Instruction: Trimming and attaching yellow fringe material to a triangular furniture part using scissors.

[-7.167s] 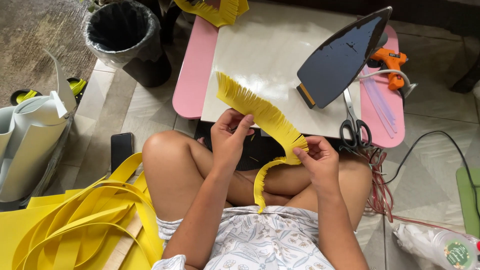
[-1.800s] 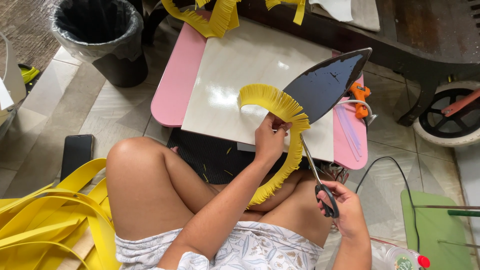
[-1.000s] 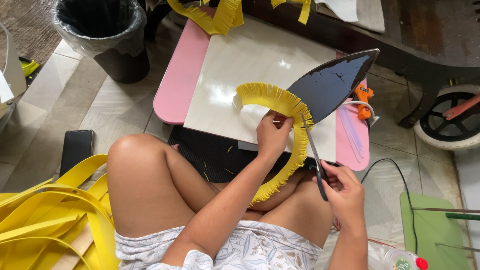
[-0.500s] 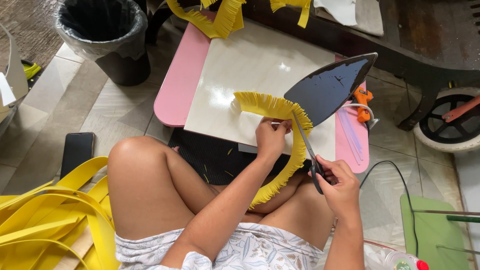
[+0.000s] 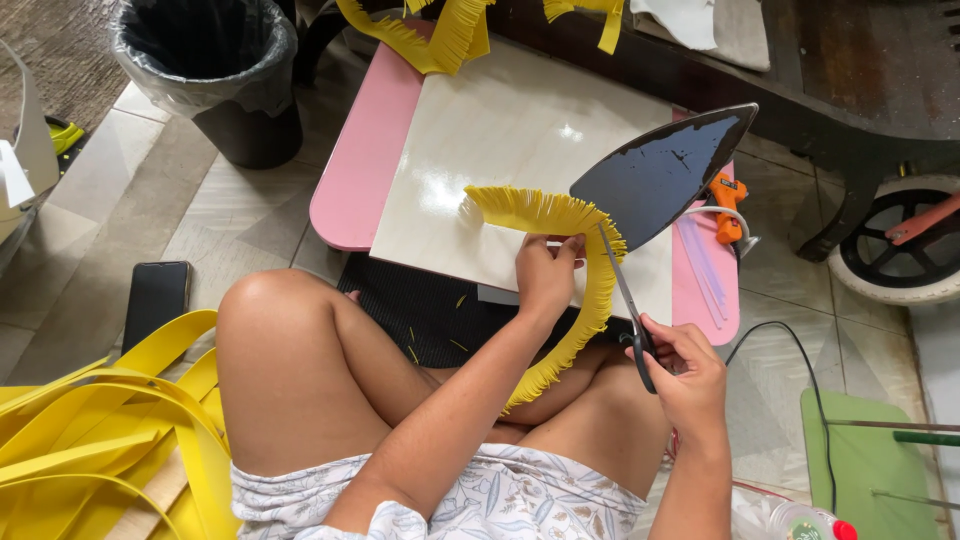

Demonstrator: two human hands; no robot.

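My left hand point(image 5: 545, 275) pinches a long yellow fringed paper strip point(image 5: 560, 270) that arcs above the low table and trails down over my lap. My right hand point(image 5: 688, 378) grips black-handled scissors point(image 5: 628, 305), whose blades point up at the strip's edge just right of my left hand. Both hands hover over my crossed legs, at the near edge of the pink table point(image 5: 360, 170).
A white board point(image 5: 500, 140) covers the table, with an upturned clothes iron point(image 5: 660, 175), an orange glue gun point(image 5: 728, 205) and glue sticks at its right. More fringed strips point(image 5: 430, 30) lie at the far edge. Yellow paper strips point(image 5: 100, 430), a phone point(image 5: 155, 300) and a bin point(image 5: 215, 70) are at left.
My right hand picked up the scissors and brought them up to the strip. My left hand has raised the strip and turned it over the table.
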